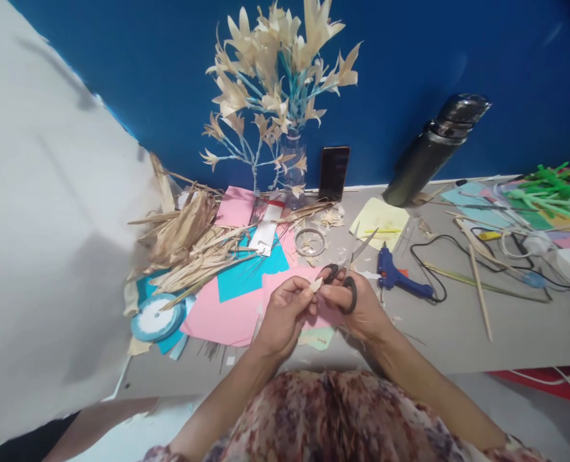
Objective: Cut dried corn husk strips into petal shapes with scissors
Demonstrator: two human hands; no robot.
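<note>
A small cream petal-shaped piece (316,285) is pinched in the fingertips of my left hand (287,311), over the pink paper (227,314). My right hand (362,308) holds scissors (349,292) by their black handles, with the blades parted and pointing away from me. The thumb and finger of my right hand are close to the cream piece; whether they touch it I cannot tell. Just beyond the hands lies a roll of clear tape (310,242). A blue glue gun (400,276) rests to the right of my right hand.
Dried husks (183,231) and a blue ribbon spool (156,317) lie at left. At the back stand a bottle with cream husk flowers (270,96), a phone (334,172) and a dark flask (434,151). Green pipe cleaners (549,189), a black cord (441,263) and sticks (480,292) spread at right.
</note>
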